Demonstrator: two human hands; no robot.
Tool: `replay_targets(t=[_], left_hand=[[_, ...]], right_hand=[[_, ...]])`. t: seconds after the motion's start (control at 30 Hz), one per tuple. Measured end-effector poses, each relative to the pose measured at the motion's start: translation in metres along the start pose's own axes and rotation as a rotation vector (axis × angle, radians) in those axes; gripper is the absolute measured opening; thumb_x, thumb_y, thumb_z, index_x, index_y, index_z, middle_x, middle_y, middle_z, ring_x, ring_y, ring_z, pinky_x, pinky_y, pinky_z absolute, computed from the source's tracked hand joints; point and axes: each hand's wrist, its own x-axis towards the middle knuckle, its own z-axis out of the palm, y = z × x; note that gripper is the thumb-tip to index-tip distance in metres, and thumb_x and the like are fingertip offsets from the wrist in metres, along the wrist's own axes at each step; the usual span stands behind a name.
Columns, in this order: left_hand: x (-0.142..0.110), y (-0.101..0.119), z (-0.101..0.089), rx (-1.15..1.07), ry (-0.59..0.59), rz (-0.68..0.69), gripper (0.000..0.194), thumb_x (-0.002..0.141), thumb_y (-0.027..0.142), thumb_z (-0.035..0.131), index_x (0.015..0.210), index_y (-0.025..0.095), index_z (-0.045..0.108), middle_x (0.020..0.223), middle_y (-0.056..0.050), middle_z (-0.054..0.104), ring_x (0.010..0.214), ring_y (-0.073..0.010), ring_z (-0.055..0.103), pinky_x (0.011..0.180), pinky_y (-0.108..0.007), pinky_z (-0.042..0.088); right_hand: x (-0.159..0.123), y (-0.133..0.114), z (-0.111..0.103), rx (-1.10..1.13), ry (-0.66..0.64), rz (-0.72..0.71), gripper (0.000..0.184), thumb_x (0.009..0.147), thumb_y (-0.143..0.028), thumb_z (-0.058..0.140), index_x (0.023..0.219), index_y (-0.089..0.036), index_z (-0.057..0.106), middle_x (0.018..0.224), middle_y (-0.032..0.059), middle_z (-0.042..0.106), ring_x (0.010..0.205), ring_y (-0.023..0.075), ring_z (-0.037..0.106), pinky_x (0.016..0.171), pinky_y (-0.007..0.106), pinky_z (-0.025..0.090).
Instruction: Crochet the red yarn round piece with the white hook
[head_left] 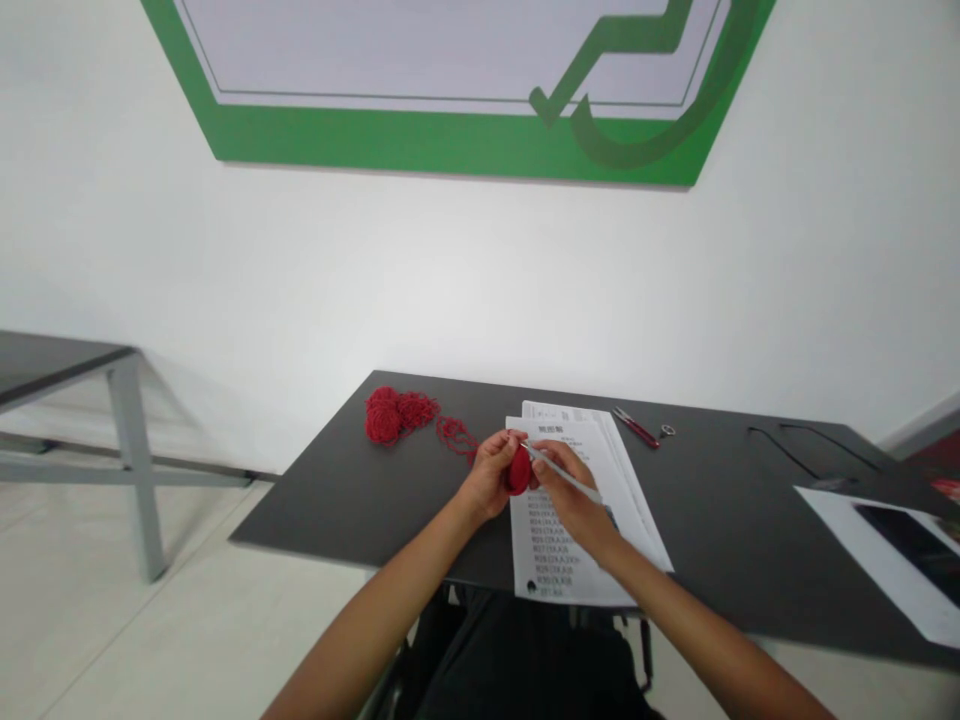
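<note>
Between my hands is a small red crochet piece (pixel 518 472), held above the printed sheets. My left hand (pixel 491 470) pinches it from the left side. In my right hand (pixel 566 490) is a crochet hook (pixel 570 478) with a pale handle, its tip up against the red piece near my left fingertips. Loose red yarn (pixel 454 436) trails on the table left of my hands, toward a tangled ball of red yarn (pixel 384 416). Printed pattern sheets (pixel 555 560) lie beneath my hands, with rows of text partly covered by my right hand.
On the dark table (pixel 337 510), red-handled scissors (pixel 637 428) and a small metal ring-shaped item (pixel 667 431) lie beyond the sheets. Eyeglasses (pixel 817 470) rest farther right, near a white paper (pixel 862 550) under a dark phone-like device (pixel 915 540). Another table (pixel 60 365) stands at left.
</note>
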Motion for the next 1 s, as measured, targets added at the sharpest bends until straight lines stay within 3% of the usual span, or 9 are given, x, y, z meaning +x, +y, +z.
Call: replay_targets(t=[0.13, 0.3, 0.4, 0.57, 0.77, 0.9, 1.0], left_hand=[[0.004, -0.003, -0.001, 0.067, 0.071, 0.087, 0.059, 0.066, 0.039, 0.092, 0.117, 0.018, 0.071, 0.077, 0.001, 0.071, 0.064, -0.0081, 0.062, 0.065, -0.021, 0.048], [0.009, -0.005, -0.004, 0.295, 0.083, 0.177, 0.062, 0.068, 0.039, 0.090, 0.123, 0.015, 0.072, 0.076, 0.001, 0.070, 0.068, -0.0101, 0.061, 0.072, -0.025, 0.049], [0.011, -0.009, -0.007, 0.427, 0.051, 0.186, 0.066, 0.072, 0.039, 0.086, 0.131, 0.016, 0.068, 0.072, 0.002, 0.067, 0.065, -0.0095, 0.056, 0.065, -0.023, 0.045], [0.017, -0.013, -0.009, 0.622, 0.040, 0.167, 0.072, 0.075, 0.037, 0.082, 0.139, 0.012, 0.062, 0.055, 0.009, 0.049, 0.049, -0.0060, 0.037, 0.050, -0.020, 0.028], [0.043, 0.000, -0.007, 0.654, -0.020, 0.154, 0.080, 0.070, 0.037, 0.085, 0.140, 0.007, 0.059, 0.069, 0.001, 0.065, 0.059, -0.0094, 0.052, 0.057, -0.022, 0.039], [0.054, 0.002, -0.007, 0.551, -0.114, 0.111, 0.089, 0.070, 0.045, 0.085, 0.145, 0.008, 0.053, 0.065, 0.004, 0.061, 0.053, -0.0067, 0.046, 0.053, -0.020, 0.035], [0.050, 0.002, -0.007, 0.463, -0.183, 0.093, 0.083, 0.078, 0.046, 0.081, 0.147, 0.011, 0.051, 0.066, 0.005, 0.058, 0.053, -0.0050, 0.044, 0.053, -0.019, 0.032]], right_hand=[[0.029, 0.008, -0.013, -0.044, -0.090, -0.055, 0.030, 0.084, -0.053, 0.074, 0.096, -0.025, 0.074, 0.087, 0.0025, 0.073, 0.080, 0.0192, 0.066, 0.073, 0.031, 0.054], [0.041, 0.025, -0.028, -0.032, -0.117, -0.053, 0.027, 0.080, -0.051, 0.078, 0.091, -0.025, 0.077, 0.090, 0.0028, 0.075, 0.084, 0.0205, 0.066, 0.078, 0.033, 0.053], [0.042, 0.028, -0.033, -0.023, -0.129, -0.039, 0.023, 0.081, -0.046, 0.079, 0.088, -0.024, 0.078, 0.086, 0.0026, 0.074, 0.081, 0.0195, 0.065, 0.078, 0.033, 0.051], [0.045, 0.034, -0.033, 0.056, -0.083, 0.002, 0.024, 0.076, -0.045, 0.083, 0.082, -0.022, 0.077, 0.081, 0.0020, 0.073, 0.077, 0.0182, 0.064, 0.074, 0.031, 0.050], [0.050, 0.045, -0.030, 0.208, 0.044, 0.056, 0.034, 0.070, -0.048, 0.087, 0.087, -0.022, 0.073, 0.083, 0.0016, 0.074, 0.074, 0.0168, 0.066, 0.070, 0.030, 0.052], [0.050, 0.046, -0.031, 0.284, 0.086, 0.079, 0.037, 0.068, -0.049, 0.089, 0.088, -0.024, 0.072, 0.082, 0.0002, 0.074, 0.072, 0.0151, 0.066, 0.069, 0.029, 0.052], [0.045, 0.044, -0.030, 0.316, 0.099, 0.096, 0.036, 0.068, -0.048, 0.089, 0.088, -0.025, 0.071, 0.079, -0.0009, 0.072, 0.069, 0.0137, 0.064, 0.064, 0.027, 0.051]])
